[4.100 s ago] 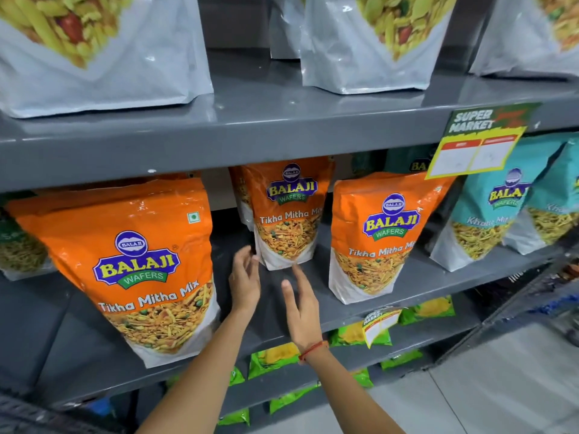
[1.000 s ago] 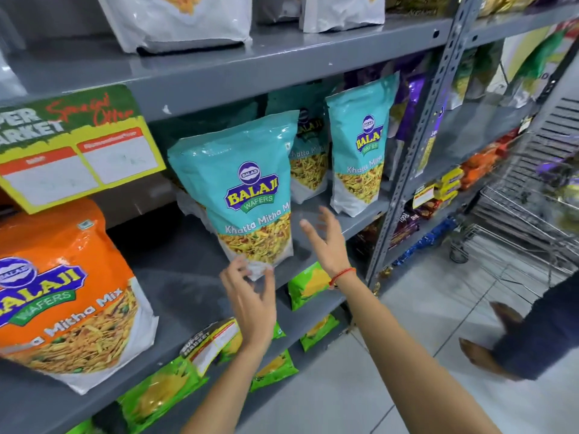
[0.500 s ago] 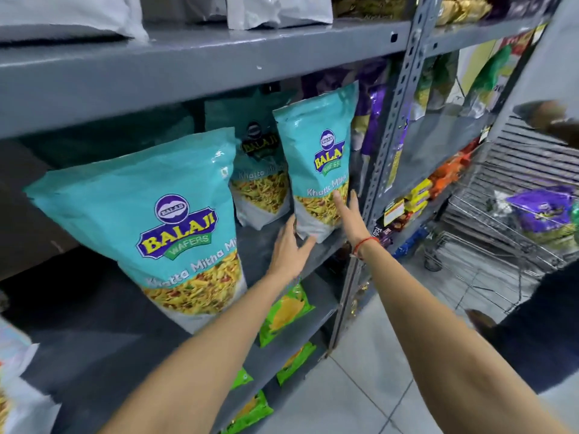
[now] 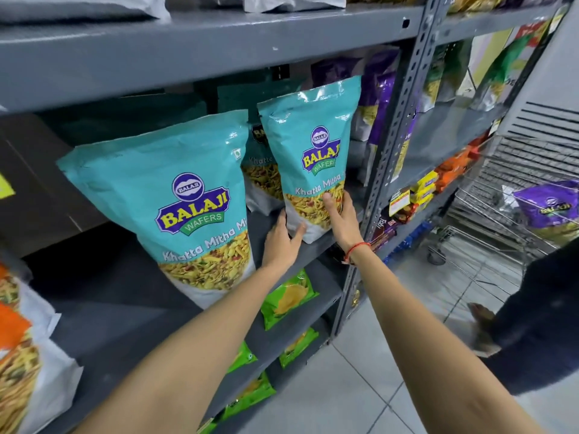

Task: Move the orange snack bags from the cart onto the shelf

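Observation:
An upright teal snack bag (image 4: 313,145) stands on the grey shelf (image 4: 125,308) near the steel upright. My left hand (image 4: 282,242) presses on its lower left corner and my right hand (image 4: 341,220) lies flat on its lower front; both touch the bag's base. A larger-looking teal bag (image 4: 175,195) stands to the left, closer to me. Only an edge of one orange snack bag (image 4: 18,346) shows at the far left of the shelf. The wire cart (image 4: 513,220) is at the right with a purple bag (image 4: 551,211) inside.
A perforated steel upright (image 4: 398,126) divides the shelving. Green packets (image 4: 285,299) lie on the lower shelves. Purple bags (image 4: 379,89) stand behind the upright. A person in dark clothes (image 4: 539,314) stands at the right by the cart on the tiled floor.
The view has swung right from the orange bags to the teal ones. Both hands have moved up to the right-hand teal bag and now rest on its base.

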Tool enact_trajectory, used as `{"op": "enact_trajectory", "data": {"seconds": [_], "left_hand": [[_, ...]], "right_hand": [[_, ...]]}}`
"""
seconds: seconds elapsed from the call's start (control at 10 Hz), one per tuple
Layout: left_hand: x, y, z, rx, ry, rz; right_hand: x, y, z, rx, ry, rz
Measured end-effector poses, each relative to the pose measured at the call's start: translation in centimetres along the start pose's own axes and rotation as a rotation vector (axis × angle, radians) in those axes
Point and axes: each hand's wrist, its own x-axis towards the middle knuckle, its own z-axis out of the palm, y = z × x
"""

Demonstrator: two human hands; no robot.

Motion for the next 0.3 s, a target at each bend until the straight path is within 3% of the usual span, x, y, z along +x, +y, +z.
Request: {"op": "enact_trajectory", "data": {"seconds": [0.2, 0.3], "left_hand": [[-1.9, 0.6, -1.1, 0.002, -0.124, -0.105], [-3.8, 0.6, -2.7, 0.044, -0.164, -0.040]], "right_hand": [[-2.0, -1.4, -0.4, -0.089, -0.037, 0.020], [-4.3, -2.7, -0.2, -0.172, 0.041, -0.056]]}}
